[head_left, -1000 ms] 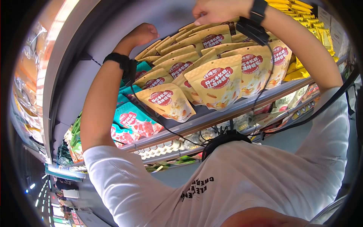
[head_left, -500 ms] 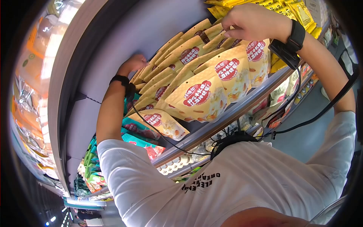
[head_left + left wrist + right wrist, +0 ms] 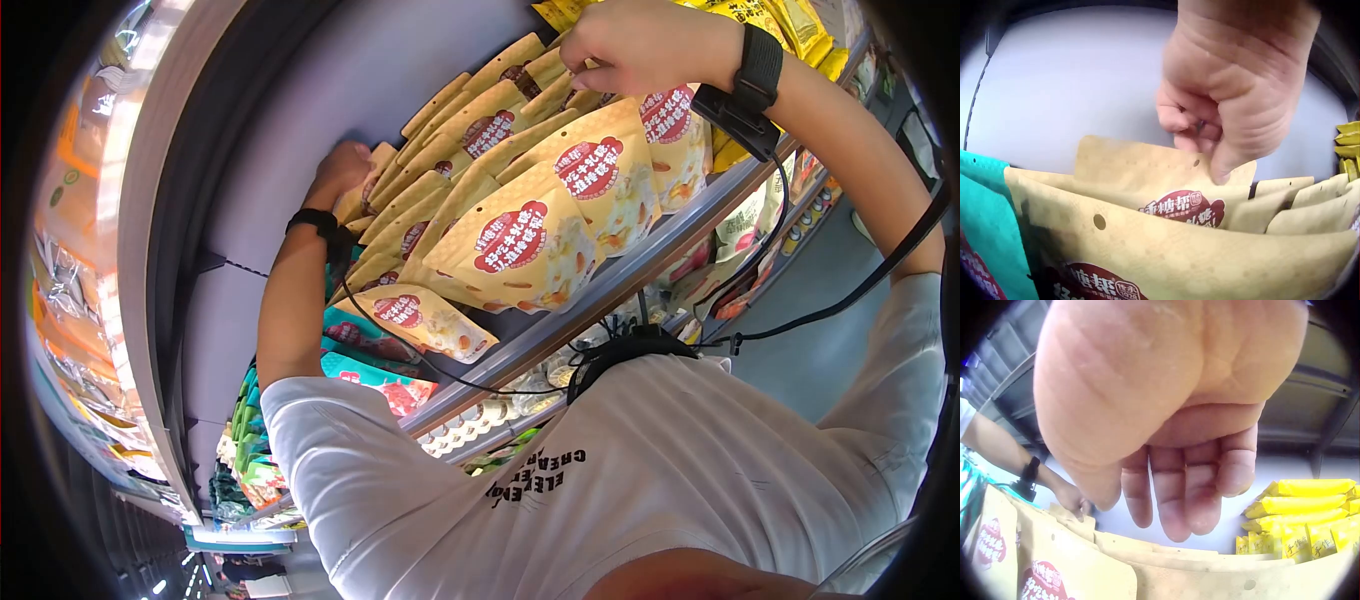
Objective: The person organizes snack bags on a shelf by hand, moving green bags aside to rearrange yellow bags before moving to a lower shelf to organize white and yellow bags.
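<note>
Several rows of tan pouches with red labels (image 3: 512,237) stand upright on a shelf. At the back of the rows my left hand (image 3: 342,170) pinches the top edge of one pouch; in the left wrist view the thumb of that hand (image 3: 1235,87) lies on the front of this tan pouch (image 3: 1141,169), fingers behind it. My right hand (image 3: 650,48) is over the right part of the rows, its fingers bent slightly downward. In the right wrist view the fingers of the right hand (image 3: 1166,406) hang loosely above the pouch tops (image 3: 1210,569), holding nothing.
Teal pouches (image 3: 375,375) lie left of the tan ones, and yellow packets (image 3: 800,35) are stacked at the right. A shelf edge (image 3: 600,310) runs along the front, with more goods on a lower shelf. Black cables (image 3: 840,310) hang by the arms.
Both hands moved over the pouches as the view shifted. The left hand, empty a second ago, now grips a back pouch, which stands higher. The right hand has moved over the pouches on the right.
</note>
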Motion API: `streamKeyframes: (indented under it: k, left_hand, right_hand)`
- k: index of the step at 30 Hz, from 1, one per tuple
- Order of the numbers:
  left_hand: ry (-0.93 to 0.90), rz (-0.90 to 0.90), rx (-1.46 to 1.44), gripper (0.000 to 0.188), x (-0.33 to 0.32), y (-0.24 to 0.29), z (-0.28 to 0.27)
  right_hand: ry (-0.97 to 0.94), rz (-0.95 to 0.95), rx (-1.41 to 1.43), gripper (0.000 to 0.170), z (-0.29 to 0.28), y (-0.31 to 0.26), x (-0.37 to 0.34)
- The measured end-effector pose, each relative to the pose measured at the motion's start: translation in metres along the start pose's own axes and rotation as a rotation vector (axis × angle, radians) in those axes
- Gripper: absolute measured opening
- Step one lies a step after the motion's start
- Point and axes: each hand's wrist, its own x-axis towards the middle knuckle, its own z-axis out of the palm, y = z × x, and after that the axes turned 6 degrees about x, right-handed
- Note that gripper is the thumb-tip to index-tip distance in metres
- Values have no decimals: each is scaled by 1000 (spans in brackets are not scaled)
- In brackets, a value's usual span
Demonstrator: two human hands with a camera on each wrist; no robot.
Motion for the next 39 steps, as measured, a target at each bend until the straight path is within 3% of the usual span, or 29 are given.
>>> streamKeyframes:
  k: [5, 18, 21, 23, 26, 28, 30, 32, 35, 39]
  left_hand:
    - [97, -61, 42, 22, -23, 36, -31]
    - [325, -65, -202, 22, -10, 41, -18]
    - [261, -11, -310, 24, 7, 31, 1]
    - [101, 144, -309, 24, 0, 41, 5]
    - [-51, 218, -478, 23, 9, 39, 27]
    - [-47, 186, -419, 21, -8, 49, 4]
    - [11, 149, -567, 20, -14, 39, -8]
    - [6, 152, -601, 21, -35, 31, -41]
    - [-6, 147, -633, 23, -74, 20, -81]
    - [7, 191, -600, 28, -138, 16, -105]
  right_hand:
    - [-78, -19, 167, 25, 3, -4, -2]
    - [-35, -130, 188, 23, 6, -9, -8]
    - [-27, -126, 154, 22, 13, -6, -6]
    - [-19, -161, 144, 21, 16, -4, -5]
    - [67, -144, 122, 21, 23, -10, -9]
    - [57, -130, 108, 20, 21, -14, -11]
    - [42, -121, 93, 20, 21, -14, -10]
    - [132, -164, 91, 17, 26, -12, -9]
    - [-28, -163, 124, 21, 11, -20, 3]
    - [-45, -157, 171, 20, 15, -40, 21]
